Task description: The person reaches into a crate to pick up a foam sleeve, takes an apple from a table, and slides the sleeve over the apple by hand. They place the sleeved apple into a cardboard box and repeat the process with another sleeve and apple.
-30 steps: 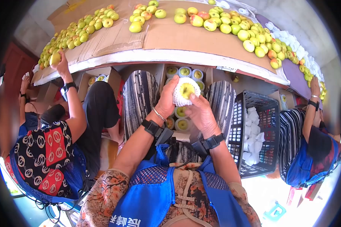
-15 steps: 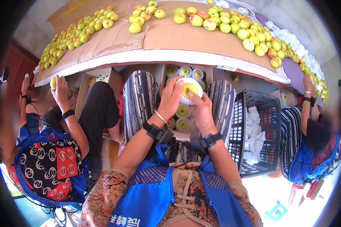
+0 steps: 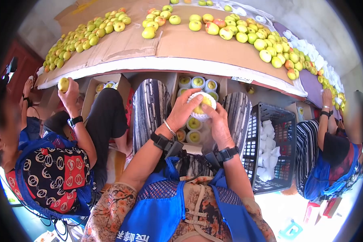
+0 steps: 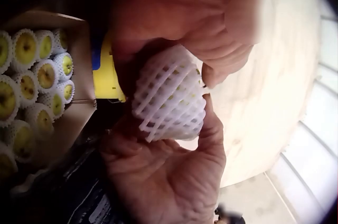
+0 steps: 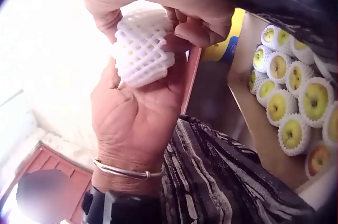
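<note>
In front of my knees, an apple (image 3: 199, 109) in a white foam net sleeve (image 4: 171, 97) is held between both hands. My left hand (image 3: 182, 113) grips it from the left, with the thumb over the sleeve's upper rim. From the right, my right hand (image 3: 219, 124) holds the other side, its thumb lying across the exposed top of the apple. The right wrist view shows the net (image 5: 141, 50) spread round the fruit, fingers of both hands against it. Beneath the hands stands a cardboard box (image 5: 237, 76) of apples in the same kind of sleeve (image 5: 278, 107).
Loose yellow-green apples (image 3: 266, 44) lie in heaps along the cardboard-covered table (image 3: 197, 42). A black crate (image 3: 276, 184) with white foam sleeves (image 3: 267, 149) stands right of my knees. People sit on both sides; the left one's hand (image 3: 71, 94) holds an apple (image 3: 63, 85).
My two hands have shifted the sleeved apple slightly lower and tilted it, with the right thumb now further over its top. The left neighbour's hand has drawn an apple back from the table heap.
</note>
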Motion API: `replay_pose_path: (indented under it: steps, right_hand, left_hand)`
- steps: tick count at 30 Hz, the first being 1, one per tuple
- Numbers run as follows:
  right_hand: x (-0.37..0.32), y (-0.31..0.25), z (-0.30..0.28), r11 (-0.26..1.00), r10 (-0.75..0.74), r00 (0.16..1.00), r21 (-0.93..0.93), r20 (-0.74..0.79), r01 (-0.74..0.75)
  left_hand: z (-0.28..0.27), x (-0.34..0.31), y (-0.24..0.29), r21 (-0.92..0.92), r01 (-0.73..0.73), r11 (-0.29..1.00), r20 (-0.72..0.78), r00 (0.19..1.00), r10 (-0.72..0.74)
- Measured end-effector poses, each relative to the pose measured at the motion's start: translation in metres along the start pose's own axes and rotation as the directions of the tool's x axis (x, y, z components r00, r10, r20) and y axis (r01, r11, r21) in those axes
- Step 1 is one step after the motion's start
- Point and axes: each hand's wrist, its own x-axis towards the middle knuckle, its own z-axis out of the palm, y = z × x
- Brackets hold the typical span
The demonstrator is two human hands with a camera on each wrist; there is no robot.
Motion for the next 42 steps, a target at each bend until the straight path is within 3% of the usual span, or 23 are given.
replay_pose_path:
  steps: [1, 2, 5, 11, 14, 17, 20, 23, 26, 32, 35, 38, 41, 42]
  right_hand:
    - [-0.002, -0.002, 0.001, 0.999, 0.01, 1.0, -0.036, -0.002, -0.01]
    - [-0.002, -0.001, 0.002, 1.0, 0.01, 1.0, 0.027, 0.02, -0.011]
    - [-0.002, -0.003, 0.003, 1.0, 0.013, 0.999, 0.007, 0.049, -0.013]
    - [0.001, -0.002, -0.001, 0.999, 0.046, 0.992, -0.033, 0.117, -0.042]
    - [0.003, 0.004, 0.002, 0.992, -0.085, 0.993, -0.082, 0.076, 0.091]
    - [0.008, 0.012, 0.002, 0.892, -0.246, 0.968, -0.379, 0.047, 0.246]
    - [0.012, 0.018, 0.004, 0.765, -0.286, 0.952, -0.574, 0.105, 0.293]
    - [0.009, 0.016, 0.008, 0.705, -0.259, 0.959, -0.657, 0.111, 0.266]
    - [0.008, 0.009, 0.011, 0.767, -0.234, 0.967, -0.591, 0.104, 0.249]
    - [0.011, 0.015, 0.008, 0.714, -0.252, 0.953, -0.632, 0.168, 0.3]
    - [0.013, 0.021, 0.006, 0.548, -0.288, 0.935, -0.765, 0.206, 0.337]
    - [0.013, 0.018, 0.008, 0.538, -0.165, 0.964, -0.8, 0.207, 0.264]
    - [0.006, 0.021, 0.002, 0.542, -0.148, 0.961, -0.793, 0.235, 0.277]
    - [0.002, 0.018, 0.001, 0.541, -0.121, 0.969, -0.804, 0.217, 0.247]
  left_hand:
    - [-0.004, 0.002, -0.006, -0.001, 0.042, 0.999, -0.006, 0.999, -0.042]
    - [-0.007, 0.007, -0.02, -0.171, 0.045, 0.984, -0.045, 0.998, -0.054]
    - [-0.003, 0.005, -0.011, -0.307, 0.076, 0.949, -0.075, 0.992, -0.103]
    - [-0.008, 0.005, -0.013, -0.483, 0.154, 0.862, -0.063, 0.976, -0.21]
    - [-0.008, 0.004, -0.012, -0.473, 0.174, 0.864, -0.073, 0.969, -0.235]
    - [-0.005, 0.006, -0.01, -0.453, 0.144, 0.88, -0.115, 0.969, -0.218]
    - [-0.001, 0.006, -0.012, -0.386, 0.125, 0.914, -0.142, 0.971, -0.193]
    - [-0.004, 0.007, -0.019, -0.511, 0.168, 0.843, 0.02, 0.983, -0.184]
    - [-0.004, 0.008, -0.017, -0.556, 0.168, 0.814, 0.031, 0.983, -0.181]
    - [-0.006, 0.007, -0.014, -0.529, 0.204, 0.824, 0.017, 0.973, -0.23]
    - [-0.008, 0.008, -0.015, -0.542, 0.209, 0.814, 0.022, 0.972, -0.234]
    - [-0.013, 0.008, -0.024, -0.485, 0.238, 0.842, 0.023, 0.965, -0.259]
    - [-0.021, 0.006, -0.026, -0.284, 0.364, 0.887, -0.032, 0.921, -0.388]
    - [-0.017, 0.003, -0.015, -0.125, 0.371, 0.92, -0.1, 0.918, -0.384]
